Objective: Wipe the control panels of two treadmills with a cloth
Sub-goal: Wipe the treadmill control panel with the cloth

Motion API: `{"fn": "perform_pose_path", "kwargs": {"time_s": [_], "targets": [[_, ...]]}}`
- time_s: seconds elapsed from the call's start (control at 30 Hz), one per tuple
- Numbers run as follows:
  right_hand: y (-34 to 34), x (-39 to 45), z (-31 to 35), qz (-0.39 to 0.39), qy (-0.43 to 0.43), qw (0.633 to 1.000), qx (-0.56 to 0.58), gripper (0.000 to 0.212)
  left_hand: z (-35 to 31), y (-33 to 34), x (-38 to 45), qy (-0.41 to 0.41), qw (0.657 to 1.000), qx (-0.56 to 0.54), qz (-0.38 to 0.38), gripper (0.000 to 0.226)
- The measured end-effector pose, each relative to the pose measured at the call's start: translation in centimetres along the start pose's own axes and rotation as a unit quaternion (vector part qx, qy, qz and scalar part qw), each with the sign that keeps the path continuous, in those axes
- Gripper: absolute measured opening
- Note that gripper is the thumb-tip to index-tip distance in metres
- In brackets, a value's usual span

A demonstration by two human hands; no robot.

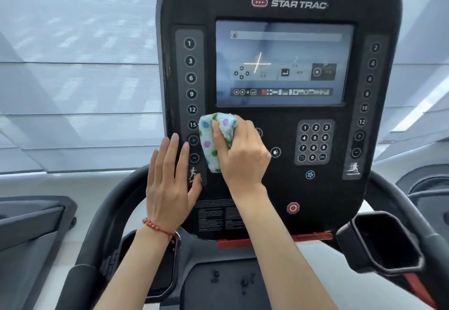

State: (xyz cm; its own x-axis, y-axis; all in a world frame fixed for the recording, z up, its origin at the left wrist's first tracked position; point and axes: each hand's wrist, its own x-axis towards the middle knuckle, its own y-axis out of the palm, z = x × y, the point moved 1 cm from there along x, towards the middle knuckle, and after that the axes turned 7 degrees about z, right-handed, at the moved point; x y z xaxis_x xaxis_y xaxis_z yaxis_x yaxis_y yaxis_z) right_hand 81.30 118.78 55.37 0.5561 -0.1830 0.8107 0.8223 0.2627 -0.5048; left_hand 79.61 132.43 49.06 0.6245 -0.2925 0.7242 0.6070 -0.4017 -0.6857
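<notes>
A black treadmill control panel (pixel 279 183) fills the middle of the head view, with a lit screen (pixel 284 64) and a number keypad (pixel 314 142). My right hand (pixel 243 154) grips a bunched light-blue cloth with coloured dots (pixel 210 139) and presses it against the panel just below the screen's lower left corner. My left hand (pixel 170 183) lies flat with fingers spread on the panel's lower left edge, beside the left column of buttons (pixel 191 86). A red bead bracelet sits on that wrist.
A red stop button (pixel 293 207) sits low on the panel. Curved black handrails (pixel 104 215) flank the console, with a cup holder (pixel 386 241) at the right. Part of a second machine (pixel 31 232) shows at the left. Window blinds (pixel 77 67) hang behind.
</notes>
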Motion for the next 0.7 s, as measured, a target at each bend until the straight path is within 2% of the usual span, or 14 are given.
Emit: {"fn": "perform_pose_path", "kwargs": {"time_s": [0.13, 0.23, 0.3, 0.4, 0.47, 0.6, 0.7], "targets": [[-1.8, 1.5, -4.7, -0.059, 0.063, 0.996, 0.002, 0.055, -0.4, 0.1, 0.7, 0.009, 1.000, 0.011, -0.003, 0.046], [-4.6, 2.5, -11.0, -0.085, 0.175, 0.981, -0.018, 0.063, -0.5, 0.5, 0.7, 0.006, 1.000, 0.016, 0.001, 0.047], [-6.0, 2.4, -13.7, -0.079, 0.251, 0.965, -0.013, 0.059, -0.6, 0.6, 0.8, 0.006, 1.000, 0.014, -0.003, 0.047], [-6.3, 2.1, -13.4, -0.090, 0.291, 0.952, -0.016, 0.048, -0.5, 0.6, 0.9, 0.014, 1.000, 0.008, -0.006, 0.046], [-5.7, 1.8, -11.3, -0.088, 0.272, 0.958, -0.012, 0.043, -0.5, 0.6, 0.8, 0.018, 1.000, 0.005, -0.003, 0.045], [-2.7, -1.4, -5.0, -0.032, 0.150, 0.988, 0.003, 0.039, -0.1, 0.6, 0.7, 0.029, 1.000, 0.010, 0.005, 0.046], [-0.7, -4.0, -0.7, 0.014, 0.077, 0.997, 0.005, 0.038, 0.1, 0.4, 0.7, 0.035, 0.999, 0.007, 0.012, 0.047]]}}
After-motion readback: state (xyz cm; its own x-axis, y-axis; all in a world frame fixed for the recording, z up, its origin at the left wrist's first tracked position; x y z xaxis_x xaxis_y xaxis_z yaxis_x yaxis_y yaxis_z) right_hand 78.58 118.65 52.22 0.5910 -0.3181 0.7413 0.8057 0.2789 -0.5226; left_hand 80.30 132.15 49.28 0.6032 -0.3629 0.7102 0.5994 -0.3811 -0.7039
